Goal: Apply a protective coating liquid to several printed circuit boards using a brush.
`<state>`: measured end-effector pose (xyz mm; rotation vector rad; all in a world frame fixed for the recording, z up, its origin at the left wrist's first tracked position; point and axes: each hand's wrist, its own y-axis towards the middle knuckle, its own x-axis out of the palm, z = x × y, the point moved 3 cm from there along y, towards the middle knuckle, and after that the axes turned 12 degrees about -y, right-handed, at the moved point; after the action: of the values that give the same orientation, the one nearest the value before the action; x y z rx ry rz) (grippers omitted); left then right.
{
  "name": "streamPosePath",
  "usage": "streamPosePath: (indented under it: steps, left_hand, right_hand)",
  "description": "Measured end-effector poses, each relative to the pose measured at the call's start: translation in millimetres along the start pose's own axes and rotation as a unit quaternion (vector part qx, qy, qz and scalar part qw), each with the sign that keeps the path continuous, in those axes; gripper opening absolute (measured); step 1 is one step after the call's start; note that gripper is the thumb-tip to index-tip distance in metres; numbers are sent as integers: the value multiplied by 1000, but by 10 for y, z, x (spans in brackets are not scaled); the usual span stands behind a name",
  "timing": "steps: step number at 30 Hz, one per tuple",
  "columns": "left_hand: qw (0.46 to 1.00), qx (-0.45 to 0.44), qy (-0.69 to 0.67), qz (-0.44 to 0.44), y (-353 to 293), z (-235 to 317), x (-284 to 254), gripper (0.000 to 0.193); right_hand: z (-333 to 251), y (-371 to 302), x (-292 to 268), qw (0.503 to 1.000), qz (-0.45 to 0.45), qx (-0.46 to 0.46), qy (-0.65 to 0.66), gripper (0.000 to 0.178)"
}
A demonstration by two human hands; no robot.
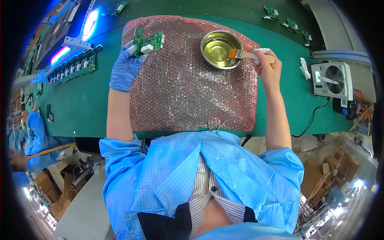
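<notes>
Head view: the gloved left hand (127,68) grips green circuit boards (153,41) over the far left of the bubble wrap (188,92); the right hand (269,66) has its grip closed on a wooden-handled brush (249,55), bristles (233,53) over the far-right metal bowl (218,35) of yellow liquid (216,54).

One brush (249,55), one bowl (218,67), one fan unit (335,79) are counted; two held circuit boards (152,41) are spotted, and there, upper right, three loose boards (291,25)!

No readable text or numbers, lit display (318,77) on white fan unit (337,75) too small
</notes>
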<state>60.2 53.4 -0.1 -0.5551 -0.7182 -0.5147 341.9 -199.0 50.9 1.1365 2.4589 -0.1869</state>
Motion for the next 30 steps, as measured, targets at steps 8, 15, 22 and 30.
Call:
streamPosePath:
  steps: [8,15,22,30]
  left_hand:
    - [997,-45,46,-43,16,-86,312,25]
    - [978,-85,121,-150,103,-366,759,35]
    - [932,-109,272,-213,-8,-544,1055,47]
    - [919,-104,312,-219,-83,-556,1146,42]
  right_hand:
    - [-123,4,-413,998,-18,64,-4,16]
    - [-418,-51,-328,999,-33,-7,42,18]
    - [-654,-124,-25,971,-200,-125,26,21]
    - [-656,-113,141,961,-212,-172,-44,20]
